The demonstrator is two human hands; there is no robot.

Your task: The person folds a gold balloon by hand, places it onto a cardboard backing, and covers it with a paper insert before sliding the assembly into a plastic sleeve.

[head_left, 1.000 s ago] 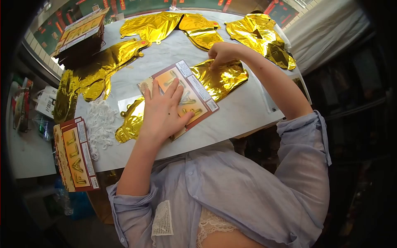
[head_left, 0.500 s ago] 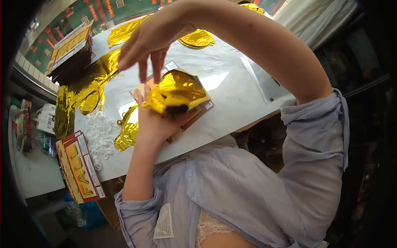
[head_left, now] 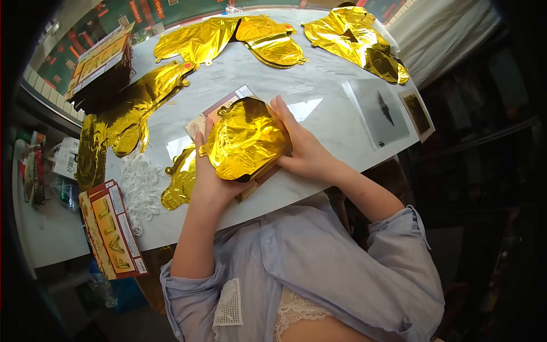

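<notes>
Between my hands is a folded, shiny gold foil balloon [head_left: 248, 137], lying over a printed card [head_left: 219, 105] that sticks out behind it. My left hand [head_left: 209, 174] grips the balloon's left side, its fingers partly hidden. Along the right edge, my right hand [head_left: 310, 148] is closed on the same balloon, thumb near the front and fingers at the back. Another gold foil balloon [head_left: 181, 179] lies on the table just left of my left hand, beside a heap of white string [head_left: 139, 185].
Several gold foil balloons lie along the back [head_left: 196, 37] and left [head_left: 151, 91] of the marbled table [head_left: 325, 91]. A stack of printed packages [head_left: 102, 68] stands at the back left. A "FALL" package [head_left: 113, 231] overhangs the left front edge. Clear plastic bags [head_left: 370, 108] lie at right.
My right hand has come down from above the balloon to its right edge and now grips it. The foil lies flatter in my hands, and my view has shifted, showing more of the table's back.
</notes>
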